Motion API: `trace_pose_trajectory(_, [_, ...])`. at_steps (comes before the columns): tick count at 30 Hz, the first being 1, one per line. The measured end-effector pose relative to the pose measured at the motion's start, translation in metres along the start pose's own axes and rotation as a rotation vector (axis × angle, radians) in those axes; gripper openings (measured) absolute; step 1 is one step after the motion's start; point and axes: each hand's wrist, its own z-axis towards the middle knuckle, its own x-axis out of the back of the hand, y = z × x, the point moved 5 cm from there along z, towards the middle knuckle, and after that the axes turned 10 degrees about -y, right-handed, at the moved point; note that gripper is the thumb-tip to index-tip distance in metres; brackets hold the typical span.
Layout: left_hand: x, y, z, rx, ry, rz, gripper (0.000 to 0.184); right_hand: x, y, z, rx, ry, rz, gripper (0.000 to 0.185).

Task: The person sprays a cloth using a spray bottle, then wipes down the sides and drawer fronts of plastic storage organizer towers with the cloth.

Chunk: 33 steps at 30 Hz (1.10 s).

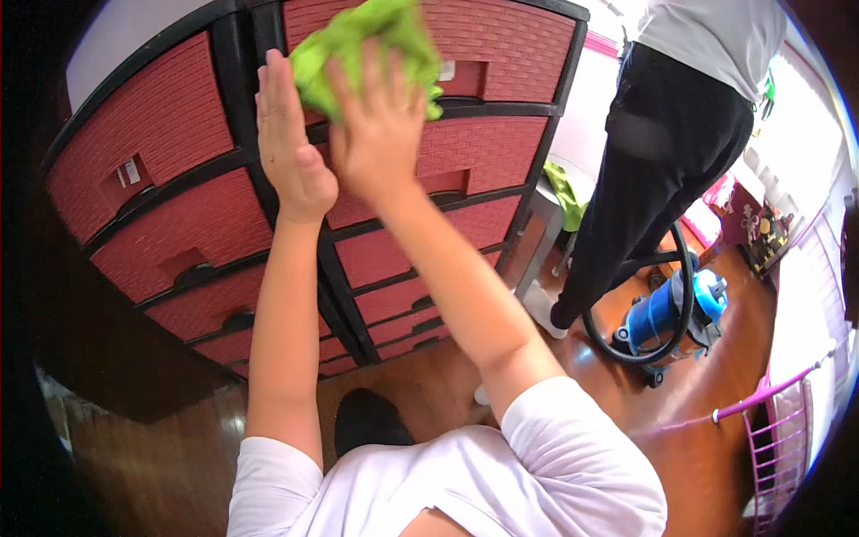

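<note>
My right hand [380, 134] presses a bright green cloth [358, 54] against the upper front of a red woven-look drawer unit [488, 143] with a black frame. The fingers lie spread over the cloth and are a little blurred. Just to the left, my left hand [295, 152] is raised with its fingers stretched out and the palm turned toward the cloth. It holds nothing. Whether it touches the black frame, I cannot tell.
At the right stands another person in black trousers [662, 143]. Behind them are a blue vacuum cleaner [658, 318] with a black hose and a pink metal rail [761, 394]. A second green cloth [564, 192] hangs over a grey stool [541, 219].
</note>
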Motion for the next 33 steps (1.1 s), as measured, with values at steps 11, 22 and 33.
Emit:
trace_pose_trajectory(11, [-0.016,0.014,-0.048,0.129,-0.290,0.232,0.073,0.032,0.139,-0.115,-0.445,0.113,-0.111,0.039])
trace_pose_trajectory(22, [-0.010,0.013,-0.077,0.090,-0.382,0.223,0.060,-0.007,0.013,-0.145,0.195,-0.367,0.102,0.044])
trace_pose_trajectory(33, [-0.026,0.016,-0.085,0.163,-0.412,0.666,0.059,-0.007,0.054,-0.154,-0.113,-0.167,0.044,0.025])
